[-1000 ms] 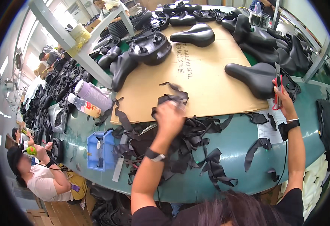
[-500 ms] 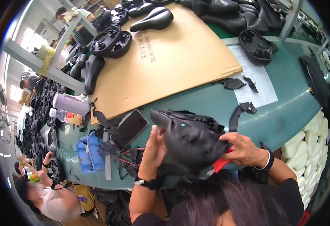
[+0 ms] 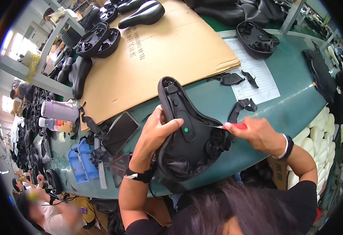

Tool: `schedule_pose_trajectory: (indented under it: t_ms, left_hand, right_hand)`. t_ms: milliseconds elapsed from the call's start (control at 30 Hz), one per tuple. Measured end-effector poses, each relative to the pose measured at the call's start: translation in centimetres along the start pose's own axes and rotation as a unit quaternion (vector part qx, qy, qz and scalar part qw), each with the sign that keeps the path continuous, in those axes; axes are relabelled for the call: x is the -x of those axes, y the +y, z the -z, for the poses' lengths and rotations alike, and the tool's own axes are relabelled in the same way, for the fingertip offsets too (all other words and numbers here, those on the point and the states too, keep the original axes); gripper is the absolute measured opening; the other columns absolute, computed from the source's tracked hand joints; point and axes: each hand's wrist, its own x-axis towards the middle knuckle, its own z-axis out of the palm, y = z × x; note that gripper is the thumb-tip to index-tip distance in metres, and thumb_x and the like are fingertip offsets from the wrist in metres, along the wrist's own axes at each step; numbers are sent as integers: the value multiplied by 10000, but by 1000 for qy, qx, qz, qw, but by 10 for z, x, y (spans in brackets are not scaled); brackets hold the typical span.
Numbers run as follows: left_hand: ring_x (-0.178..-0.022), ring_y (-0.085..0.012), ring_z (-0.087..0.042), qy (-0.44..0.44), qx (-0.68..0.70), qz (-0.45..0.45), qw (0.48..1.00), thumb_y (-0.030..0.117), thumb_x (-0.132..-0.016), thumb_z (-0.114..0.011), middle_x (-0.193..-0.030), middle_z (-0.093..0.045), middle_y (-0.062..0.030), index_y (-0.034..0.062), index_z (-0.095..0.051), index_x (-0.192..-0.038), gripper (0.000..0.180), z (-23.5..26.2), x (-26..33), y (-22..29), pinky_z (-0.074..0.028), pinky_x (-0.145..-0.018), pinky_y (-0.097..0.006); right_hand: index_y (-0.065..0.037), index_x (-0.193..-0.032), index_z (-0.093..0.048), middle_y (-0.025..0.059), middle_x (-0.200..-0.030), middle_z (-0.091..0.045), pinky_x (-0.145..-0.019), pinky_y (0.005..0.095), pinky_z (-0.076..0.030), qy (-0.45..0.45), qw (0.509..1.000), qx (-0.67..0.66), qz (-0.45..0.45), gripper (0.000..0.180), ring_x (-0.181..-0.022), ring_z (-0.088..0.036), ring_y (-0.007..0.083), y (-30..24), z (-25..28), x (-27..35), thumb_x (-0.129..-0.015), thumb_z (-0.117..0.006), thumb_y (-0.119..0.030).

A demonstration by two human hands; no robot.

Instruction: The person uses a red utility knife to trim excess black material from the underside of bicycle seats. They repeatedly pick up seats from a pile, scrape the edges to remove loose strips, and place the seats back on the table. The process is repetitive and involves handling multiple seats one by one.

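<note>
A black bicycle saddle [image 3: 179, 150] stands tilted with its underside toward me and its nose pointing away. My left hand [image 3: 154, 128] grips its left side, the thumb lying over the underside by a small green sticker. Closed round a red-handled cutter knife [image 3: 237, 126], my right hand [image 3: 260, 136] is at the saddle's right side. The knife's thin blade points left and meets the saddle's inner rim, near where the nose widens. Dark cover material lines that rim. Strips of black offcut [image 3: 240, 107] lie on the table just beyond the knife.
A cardboard sheet [image 3: 179, 47] covers the far table, with finished saddles [image 3: 144, 15] on it. Another upturned saddle [image 3: 255, 41] rests by a printed paper [image 3: 263, 84]. At left are a blue tray [image 3: 81, 162], phone [image 3: 120, 133], bottle [image 3: 56, 124] and lilac flask [image 3: 60, 111]. Pale foam pads [image 3: 316, 137] fill the right.
The saddle has turned from its side to show its underside, nose away. My left hand has shifted onto it. My right hand has moved off its edge, bringing the knife blade to the rim.
</note>
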Motion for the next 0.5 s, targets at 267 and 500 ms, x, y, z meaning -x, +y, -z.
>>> schedule_pose_trajectory:
  t_ms: [267,500]
  left_hand:
    - [-950,-161,-597,159,64,-66,983,103,-815,-674,-1057,-614,-123,-69,-483,-1184,450,-15,48,-45,-493,-857,-303]
    - [-992,-186,-576,216,104,-81,967,112,-837,-644,-1121,-568,-128,-62,-410,-1260,513,-18,90,-64,-470,-909,-319]
  right_hand:
    - [-71,-1445,-345,197,-871,-626,-583,465,-508,87,939,-253,-219,670,-683,-625,406,-103,-75,75,-849,-651,-66]
    - [-44,-1381,-396,229,-1146,-627,-807,391,-530,227,903,-317,-182,637,-966,-666,354,-68,-47,19,-826,-707,-60]
